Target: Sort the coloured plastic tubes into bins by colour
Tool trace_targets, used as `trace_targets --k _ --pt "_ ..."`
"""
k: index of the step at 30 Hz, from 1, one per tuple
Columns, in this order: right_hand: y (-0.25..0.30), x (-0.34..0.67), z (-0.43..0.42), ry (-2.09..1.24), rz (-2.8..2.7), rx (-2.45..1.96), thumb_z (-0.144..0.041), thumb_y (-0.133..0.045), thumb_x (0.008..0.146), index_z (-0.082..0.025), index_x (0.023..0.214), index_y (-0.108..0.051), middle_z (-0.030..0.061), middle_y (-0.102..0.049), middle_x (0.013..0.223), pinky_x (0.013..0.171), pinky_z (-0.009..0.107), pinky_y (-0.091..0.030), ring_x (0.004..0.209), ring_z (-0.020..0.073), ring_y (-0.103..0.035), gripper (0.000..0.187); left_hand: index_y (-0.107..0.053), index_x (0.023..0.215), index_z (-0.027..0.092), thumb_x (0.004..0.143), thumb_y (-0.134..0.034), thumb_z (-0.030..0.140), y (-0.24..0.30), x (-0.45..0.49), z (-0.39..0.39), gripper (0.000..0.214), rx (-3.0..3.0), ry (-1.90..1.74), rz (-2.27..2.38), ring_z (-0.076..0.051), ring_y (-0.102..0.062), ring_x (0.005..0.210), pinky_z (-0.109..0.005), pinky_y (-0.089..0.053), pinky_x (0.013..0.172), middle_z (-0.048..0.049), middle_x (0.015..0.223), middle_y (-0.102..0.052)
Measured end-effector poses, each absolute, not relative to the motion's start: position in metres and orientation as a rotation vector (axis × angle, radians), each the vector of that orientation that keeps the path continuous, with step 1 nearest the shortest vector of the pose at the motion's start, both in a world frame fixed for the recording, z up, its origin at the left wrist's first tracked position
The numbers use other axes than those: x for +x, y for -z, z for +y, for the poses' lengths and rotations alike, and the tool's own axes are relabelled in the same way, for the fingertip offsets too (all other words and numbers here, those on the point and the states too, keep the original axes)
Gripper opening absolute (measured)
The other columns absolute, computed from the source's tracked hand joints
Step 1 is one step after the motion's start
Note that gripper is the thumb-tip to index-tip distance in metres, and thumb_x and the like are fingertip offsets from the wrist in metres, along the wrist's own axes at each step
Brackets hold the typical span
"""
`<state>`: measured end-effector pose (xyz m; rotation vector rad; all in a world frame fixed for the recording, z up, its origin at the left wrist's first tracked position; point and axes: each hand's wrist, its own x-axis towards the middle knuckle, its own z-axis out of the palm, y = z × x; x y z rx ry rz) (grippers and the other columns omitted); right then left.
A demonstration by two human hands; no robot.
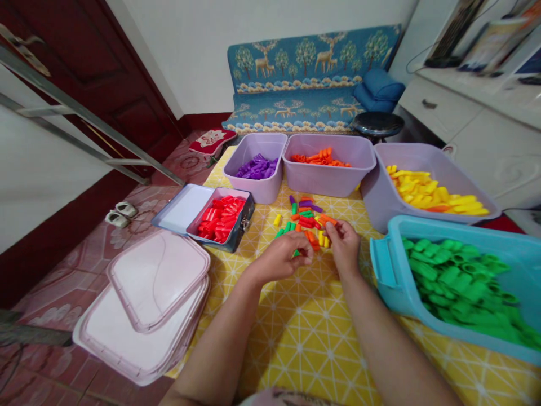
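A small pile of mixed coloured plastic pieces (305, 217) lies on the yellow patterned tablecloth (313, 327). My left hand (282, 256) rests at the pile's near edge, its fingers curled round a green piece. To its right, my right hand (344, 243) pinches an orange piece at the pile's right side. Around the pile stand a metal tin of red pieces (220, 219), a lilac bin of purple pieces (256, 167), a lilac bin of orange pieces (323, 159), a lilac bin of yellow pieces (431, 194) and a blue bin of green pieces (460, 279).
Stacked pale pink lids (147, 304) overhang the table's left edge. A blue patterned sofa (313, 79), a dark stool (377, 123) and a white cabinet (465, 113) stand behind. A dark red door (105, 62) and small shoes (119, 213) are at left.
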<state>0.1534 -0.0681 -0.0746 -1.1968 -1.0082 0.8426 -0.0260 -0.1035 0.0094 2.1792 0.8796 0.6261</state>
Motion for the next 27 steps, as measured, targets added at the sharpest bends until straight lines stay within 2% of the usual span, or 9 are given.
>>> trace_targets --k 7,13,22,27 --pt "0.075 0.153 -0.069 -0.863 -0.992 -1.217 -0.044 -0.065 0.075 -0.019 0.087 -0.061 0.0009 -0.064 0.079 0.061 0.027 -0.049 0.067 0.0149 -0.06 0.028 -0.067 0.076 0.016 0.073 -0.054 0.006 0.012 -0.009 -0.114 0.017 2.317 -0.29 0.897 -0.015 -0.061 0.077 -0.022 -0.041 0.067 -0.0019 0.082 -0.069" --pt "0.075 0.154 -0.068 -0.864 -1.012 -1.212 -0.045 -0.064 0.076 -0.018 0.088 -0.062 0.0019 -0.065 0.08 0.064 0.027 -0.048 0.07 0.0152 -0.06 0.03 -0.071 0.077 0.019 0.072 -0.06 0.009 0.016 -0.006 -0.115 0.016 2.343 -0.212 0.938 -0.015 -0.063 0.075 -0.022 -0.038 0.062 0.0009 0.079 -0.072" --pt "0.076 0.154 -0.068 -0.869 -1.013 -1.223 -0.045 -0.064 0.076 -0.018 0.09 -0.061 0.0024 -0.065 0.081 0.064 0.028 -0.049 0.071 0.0158 -0.06 0.031 -0.074 0.072 0.021 0.072 -0.062 0.011 0.015 -0.002 -0.117 0.016 2.435 -0.125 0.98 -0.017 -0.063 0.075 -0.025 -0.039 0.063 -0.0013 0.075 -0.072" --pt "0.076 0.154 -0.067 -0.876 -1.001 -1.214 -0.045 -0.065 0.076 -0.018 0.089 -0.061 0.0017 -0.065 0.08 0.062 0.028 -0.049 0.067 0.0148 -0.06 0.03 -0.068 0.07 0.018 0.071 -0.06 0.011 0.016 0.0 -0.121 0.01 2.579 -0.125 0.957 -0.019 -0.061 0.077 -0.028 -0.04 0.067 -0.0032 0.078 -0.069"
